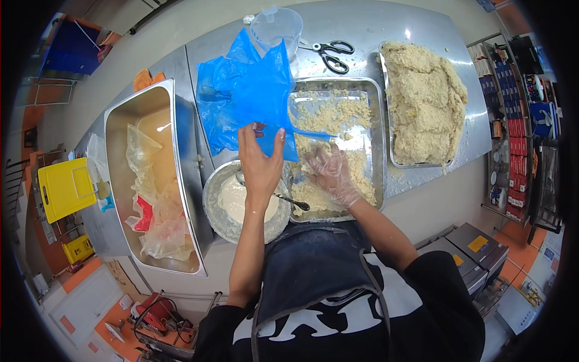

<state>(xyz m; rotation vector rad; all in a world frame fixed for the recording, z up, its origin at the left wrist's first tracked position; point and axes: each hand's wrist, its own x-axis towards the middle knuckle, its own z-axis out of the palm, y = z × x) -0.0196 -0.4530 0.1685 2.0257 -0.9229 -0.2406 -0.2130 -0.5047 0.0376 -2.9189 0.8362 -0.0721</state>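
My left hand [261, 158] is bare, its thumb and fingers apart and curled over the lower edge of a blue plastic bag [253, 90]. It appears to touch the bag but grips nothing that I can see. My right hand [333, 175], in a clear plastic glove, lies with its fingers spread on pale, moist crumbs [356, 166] in a shallow metal tray [379, 120]. A corner of the bag trails over that tray. Below my left hand stands a metal bowl [212, 211] of whitish batter, with a dark-handled utensil [292, 202] resting across its rim.
To the right, a second tray is heaped with a crumbly mass [425, 105]. Black-handled scissors [335, 54] and a clear plastic container [276, 27] lie at the far side. On the left stands a deep metal pan [184, 139] holding cloudy liquid and plastic bags.
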